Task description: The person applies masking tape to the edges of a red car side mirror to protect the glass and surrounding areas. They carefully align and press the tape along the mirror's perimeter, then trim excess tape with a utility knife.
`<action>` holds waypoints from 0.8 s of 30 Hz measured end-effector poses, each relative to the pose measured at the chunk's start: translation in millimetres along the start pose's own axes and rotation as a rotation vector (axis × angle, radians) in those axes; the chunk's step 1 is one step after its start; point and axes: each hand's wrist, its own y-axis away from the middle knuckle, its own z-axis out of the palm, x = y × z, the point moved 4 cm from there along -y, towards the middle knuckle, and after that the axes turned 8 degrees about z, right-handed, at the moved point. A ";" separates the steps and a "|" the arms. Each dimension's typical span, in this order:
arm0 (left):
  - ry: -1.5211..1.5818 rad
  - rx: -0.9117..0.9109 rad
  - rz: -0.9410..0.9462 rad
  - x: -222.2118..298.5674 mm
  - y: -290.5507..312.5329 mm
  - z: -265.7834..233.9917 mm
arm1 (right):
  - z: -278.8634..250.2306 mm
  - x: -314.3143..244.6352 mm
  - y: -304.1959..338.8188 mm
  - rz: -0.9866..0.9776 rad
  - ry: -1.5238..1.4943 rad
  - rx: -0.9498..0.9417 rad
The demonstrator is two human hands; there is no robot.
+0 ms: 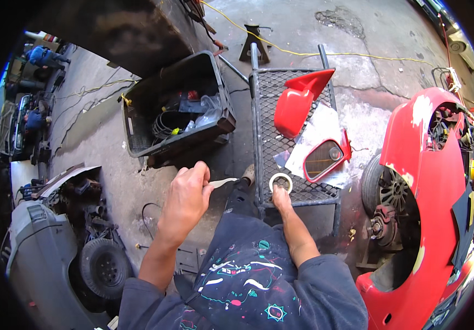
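Our right hand point(282, 199) grips the tape roll point(271, 181); our left hand point(184, 199) pinches a tape strip point(223, 182). On the stand point(265, 121), nearer our right hand, the mirror point(323, 160) lies ahead-right of the roll, long axis slanting away rightward.

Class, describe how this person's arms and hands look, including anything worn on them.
The left hand and right hand are bare, with no gloves or watch showing. The forearms are uncovered too. Loose, dark short sleeves cover the upper arms, part of a dark shirt with a colourful print of white, green, red and blue shapes.
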 end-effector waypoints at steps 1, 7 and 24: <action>0.028 -0.027 -0.013 -0.1 -0.3 4.0 | -0.5 0.3 2.1 -0.005 -0.011 -0.004; -0.037 -0.190 0.186 8.9 -19.7 27.3 | -97.6 -46.7 24.5 -0.173 -0.190 0.119; 0.478 -0.379 0.599 94.1 -75.2 74.7 | -263.8 -105.6 141.0 -0.255 -1.135 0.183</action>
